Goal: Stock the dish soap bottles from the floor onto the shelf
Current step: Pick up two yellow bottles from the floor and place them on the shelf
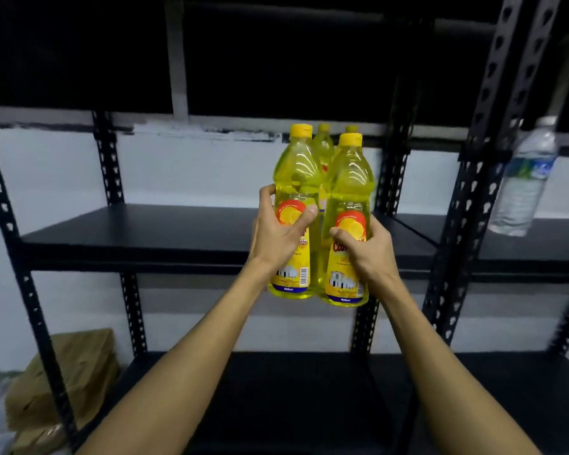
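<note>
**Two bottles up at shelf height, one in each hand**

Left hand wraps the left front bottle at its label, thumb across the front, fingers curled round the far side. Right hand grips the right front bottle the same way. Both stand upright, side by side and touching, held in front of the black shelf. Count four yellow bottles: two more peek out just behind. One clear water bottle stands far right.
</note>
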Motion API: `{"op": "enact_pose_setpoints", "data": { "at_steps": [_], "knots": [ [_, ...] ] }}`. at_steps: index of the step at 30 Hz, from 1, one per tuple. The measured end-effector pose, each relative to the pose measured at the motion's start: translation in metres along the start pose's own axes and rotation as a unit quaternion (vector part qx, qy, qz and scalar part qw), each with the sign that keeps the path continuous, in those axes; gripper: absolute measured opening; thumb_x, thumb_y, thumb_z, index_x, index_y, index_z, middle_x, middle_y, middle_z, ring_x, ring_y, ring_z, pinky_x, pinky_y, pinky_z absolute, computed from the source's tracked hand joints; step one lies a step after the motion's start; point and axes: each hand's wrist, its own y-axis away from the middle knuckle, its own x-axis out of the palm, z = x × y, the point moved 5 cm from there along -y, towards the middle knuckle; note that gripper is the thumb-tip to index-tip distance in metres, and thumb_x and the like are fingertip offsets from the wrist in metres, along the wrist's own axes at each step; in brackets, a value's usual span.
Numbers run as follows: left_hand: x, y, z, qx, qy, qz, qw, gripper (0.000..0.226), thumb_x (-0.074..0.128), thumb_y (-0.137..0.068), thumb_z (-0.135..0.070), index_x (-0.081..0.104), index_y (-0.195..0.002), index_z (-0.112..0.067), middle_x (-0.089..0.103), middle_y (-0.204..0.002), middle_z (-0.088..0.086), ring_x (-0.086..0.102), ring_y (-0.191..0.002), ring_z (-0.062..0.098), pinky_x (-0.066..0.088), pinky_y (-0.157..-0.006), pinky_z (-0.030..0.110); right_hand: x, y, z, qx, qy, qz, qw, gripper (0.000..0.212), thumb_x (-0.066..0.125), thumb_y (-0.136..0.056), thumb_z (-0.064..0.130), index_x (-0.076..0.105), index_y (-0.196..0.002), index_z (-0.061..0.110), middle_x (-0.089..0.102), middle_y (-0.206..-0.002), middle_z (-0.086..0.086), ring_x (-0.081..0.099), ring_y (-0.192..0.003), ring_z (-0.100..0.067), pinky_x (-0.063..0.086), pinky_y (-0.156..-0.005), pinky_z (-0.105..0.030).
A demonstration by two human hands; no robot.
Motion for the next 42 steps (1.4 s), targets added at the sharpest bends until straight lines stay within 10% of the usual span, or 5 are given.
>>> {"op": "enact_pose_setpoints", "data": {
  "at_steps": [8,17,28,37,42],
  "knots": [
    [0.058,-0.091,0.024,0.021,-0.002,0.009,1.0,0.062,0.072,-0.084,-0.052,0.036,-0.131,-0.035,0.063,-0.116,-0.011,0.066,-0.103,0.011,0.058,-0.088,0.046,-0.023,-0.099,-0.008,-0.051,0.015,-0.005,0.999,0.038,0.081,-0.081,0.027,0.054,-0.108,0.03,0.068,-0.103,0.003,0.07,-0.089,-0.012,0.056,-0.07,-0.023],
    [0.102,-0.156,0.084,0.01,-0.074,0.096,0.993,0.073,0.067,-0.086,-0.055,0.02,-0.138,-0.033,0.056,-0.127,-0.006,0.063,-0.107,0.013,0.051,-0.075,0.02,-0.034,-0.181,-0.071,-0.035,0.079,0.04,0.995,0.06,0.077,-0.085,0.022,0.032,-0.124,0.014,0.058,-0.111,0.001,0.065,-0.092,-0.006,0.053,-0.061,-0.015],
    [0.138,-0.236,0.148,-0.051,-0.167,0.151,0.973,0.1,0.058,-0.081,-0.071,0.001,-0.151,-0.03,0.039,-0.152,0.01,0.048,-0.133,0.034,0.048,-0.102,0.057,-0.026,-0.273,-0.122,-0.003,0.107,0.051,0.993,0.058,0.078,-0.083,0.017,0.042,-0.128,0.012,0.062,-0.109,-0.002,0.066,-0.092,-0.011,0.051,-0.064,-0.018],
    [0.145,-0.254,0.166,-0.015,-0.125,0.188,0.974,0.091,0.063,-0.091,-0.05,0.001,-0.152,-0.026,0.039,-0.151,0.006,0.051,-0.13,0.027,0.05,-0.102,0.049,-0.024,-0.307,-0.142,0.027,0.147,0.054,0.987,0.08,0.083,-0.07,0.034,0.038,-0.133,0.016,0.059,-0.118,-0.006,0.066,-0.104,-0.023,0.059,-0.086,-0.042],
    [0.142,-0.242,0.164,-0.002,-0.128,0.154,0.98,0.088,0.065,-0.089,-0.051,0.009,-0.152,-0.027,0.047,-0.145,0.002,0.057,-0.123,0.024,0.053,-0.095,0.04,-0.024,-0.302,-0.153,0.04,0.163,0.031,0.985,0.074,0.084,-0.073,0.027,0.039,-0.13,0.017,0.059,-0.115,-0.002,0.065,-0.1,-0.017,0.057,-0.076,-0.03]
  ]
}}
